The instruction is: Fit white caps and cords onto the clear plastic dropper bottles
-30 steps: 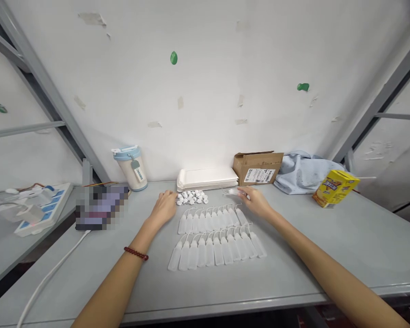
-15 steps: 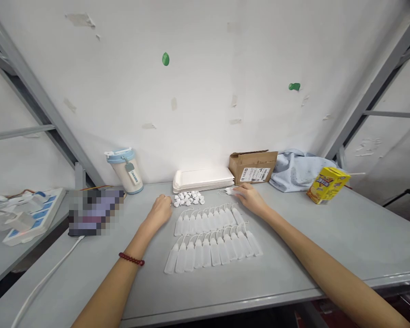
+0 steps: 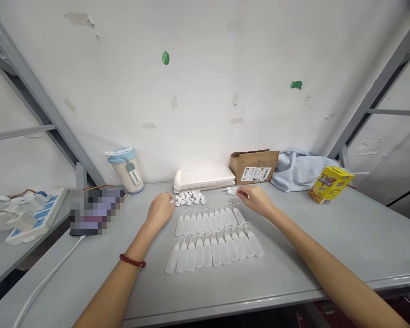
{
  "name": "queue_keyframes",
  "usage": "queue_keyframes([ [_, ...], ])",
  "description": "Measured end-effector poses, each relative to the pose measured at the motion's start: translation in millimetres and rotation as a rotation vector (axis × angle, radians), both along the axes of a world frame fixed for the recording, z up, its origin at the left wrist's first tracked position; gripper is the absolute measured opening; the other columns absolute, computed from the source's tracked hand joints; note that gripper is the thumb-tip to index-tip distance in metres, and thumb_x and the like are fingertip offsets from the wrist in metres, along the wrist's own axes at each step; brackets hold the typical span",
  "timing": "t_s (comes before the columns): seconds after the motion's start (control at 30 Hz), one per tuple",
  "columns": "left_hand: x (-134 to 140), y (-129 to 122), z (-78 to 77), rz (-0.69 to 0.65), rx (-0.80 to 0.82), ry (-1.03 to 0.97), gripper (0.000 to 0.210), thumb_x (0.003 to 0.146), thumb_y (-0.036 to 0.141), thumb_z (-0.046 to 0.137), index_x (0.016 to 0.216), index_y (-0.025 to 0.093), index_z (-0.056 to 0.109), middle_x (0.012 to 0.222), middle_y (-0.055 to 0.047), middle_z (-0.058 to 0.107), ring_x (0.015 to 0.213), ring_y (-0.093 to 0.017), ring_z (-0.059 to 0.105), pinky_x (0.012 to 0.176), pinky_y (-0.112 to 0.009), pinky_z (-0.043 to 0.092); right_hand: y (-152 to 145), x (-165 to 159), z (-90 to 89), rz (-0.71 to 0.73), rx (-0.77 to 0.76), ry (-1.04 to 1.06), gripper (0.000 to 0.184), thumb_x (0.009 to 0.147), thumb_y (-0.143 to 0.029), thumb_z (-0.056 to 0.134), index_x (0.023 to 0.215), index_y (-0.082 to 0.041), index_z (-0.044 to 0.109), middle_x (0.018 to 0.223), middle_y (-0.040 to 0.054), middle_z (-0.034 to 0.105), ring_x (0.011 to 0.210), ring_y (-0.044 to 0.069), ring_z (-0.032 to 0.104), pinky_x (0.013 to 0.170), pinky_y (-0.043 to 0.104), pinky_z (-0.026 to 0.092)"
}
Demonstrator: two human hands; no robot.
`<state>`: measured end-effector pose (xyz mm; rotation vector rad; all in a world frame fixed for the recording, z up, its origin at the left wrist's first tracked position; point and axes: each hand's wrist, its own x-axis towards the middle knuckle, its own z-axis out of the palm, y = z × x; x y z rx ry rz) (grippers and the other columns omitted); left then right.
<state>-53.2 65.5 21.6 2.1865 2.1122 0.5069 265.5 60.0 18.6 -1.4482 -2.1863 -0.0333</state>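
Note:
My left hand [image 3: 161,209] rests at the left edge of a heap of small white caps [image 3: 190,198], its fingers closed and the tips pinching a white cap. Beyond the rows, my right hand [image 3: 256,199] is bent at the wrist with its fingertips together on the end of a small white squeeze bottle [image 3: 231,191] lying there. Between my forearms lie two rows of similar translucent bottles, a back row [image 3: 208,222] and a front row [image 3: 212,252], each bottle with a thin white curved cord or tube at its neck.
A stack of white trays [image 3: 205,177] and an open cardboard box [image 3: 254,167] stand against the wall. Right of them are a pale blue cloth [image 3: 297,171] and a yellow drink carton [image 3: 330,184]. On the left are a tumbler [image 3: 126,171], a blurred phone [image 3: 97,213] and a power strip [image 3: 37,216].
My right hand has shifted slightly right, so more of the bottle shows beside its fingertips. My left hand has edged a little toward the caps. The rows look the same.

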Motion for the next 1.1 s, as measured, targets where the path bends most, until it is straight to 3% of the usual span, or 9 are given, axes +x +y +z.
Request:
queue_keyframes([
  [0.1, 7.8, -4.2, 4.5, -0.057, 0.077, -0.061, 0.023, 0.078, 0.017, 0.050, 0.098, 0.012, 0.059, 0.097, -0.011, 0.065, 0.093, -0.024, 0.060, 0.078, -0.031, 0.044, -13.0, -2.1, 15.4, 0.051, -0.079, -0.025, 0.015, 0.080, -0.019, 0.050, 0.070, -0.017, 0.061, 0.061, 0.0016, 0.063, 0.054, 0.012, 0.053, 0.051, 0.022, 0.033],
  [0.27, 26.0, -13.5, 9.5, -0.171, 0.149, -0.171, 0.020, 0.078, 0.017, 0.051, 0.095, 0.016, 0.061, 0.094, -0.005, 0.065, 0.084, -0.018, 0.060, 0.079, -0.028, 0.046, -24.3, -6.4, 27.0, 0.132, -0.401, -0.112, 0.019, 0.076, -0.024, 0.052, 0.058, -0.018, 0.054, 0.056, 0.0003, 0.057, 0.050, 0.011, 0.046, 0.047, 0.023, 0.029],
  [0.53, 50.6, -28.1, 6.4, -0.298, 0.121, -0.430, 0.018, 0.074, 0.016, 0.054, 0.088, 0.017, 0.064, 0.092, -0.005, 0.066, 0.079, -0.017, 0.062, 0.079, -0.031, 0.049, -22.4, -6.5, 19.4, 0.129, -0.490, -0.137, 0.038, 0.076, -0.030, 0.053, 0.044, -0.018, 0.036, 0.043, -0.0036, 0.037, 0.039, 0.007, 0.026, 0.040, 0.023, 0.019],
  [0.7, 58.0, -34.5, 6.1, -0.359, 0.029, -0.567, 0.016, 0.074, 0.022, 0.055, 0.084, 0.017, 0.067, 0.089, -0.005, 0.068, 0.079, -0.017, 0.064, 0.078, -0.030, 0.051, -22.5, -11.9, 16.0, 0.069, -0.455, -0.140, 0.041, 0.074, -0.025, 0.051, 0.042, -0.019, 0.026, 0.040, -0.0038, 0.030, 0.038, 0.007, 0.021, 0.041, 0.024, 0.016],
  [0.9, 63.9, -40.3, 11.4, -0.359, -0.091, -0.753, 0.016, 0.069, 0.028, 0.063, 0.079, 0.016, 0.067, 0.087, -0.006, 0.070, 0.081, -0.019, 0.064, 0.078, -0.032, 0.051, -23.4, -19.6, 19.4, -0.012, -0.321, -0.066, 0.029, 0.079, -0.028, 0.045, 0.052, -0.019, 0.040, 0.052, 0.0006, 0.052, 0.047, 0.011, 0.043, 0.047, 0.024, 0.025],
  [1.1, 69.6, -44.5, 15.6, -0.394, -0.204, -1.057, 0.021, 0.065, 0.031, 0.070, 0.078, 0.015, 0.066, 0.089, -0.007, 0.069, 0.082, -0.020, 0.064, 0.075, -0.032, 0.051, -28.1, -30.8, 9.5, 0.104, -0.125, 0.073, 0.016, 0.079, -0.032, 0.051, 0.071, -0.019, 0.049, 0.058, -0.0014, 0.054, 0.048, 0.010, 0.045, 0.048, 0.021, 0.028],
])
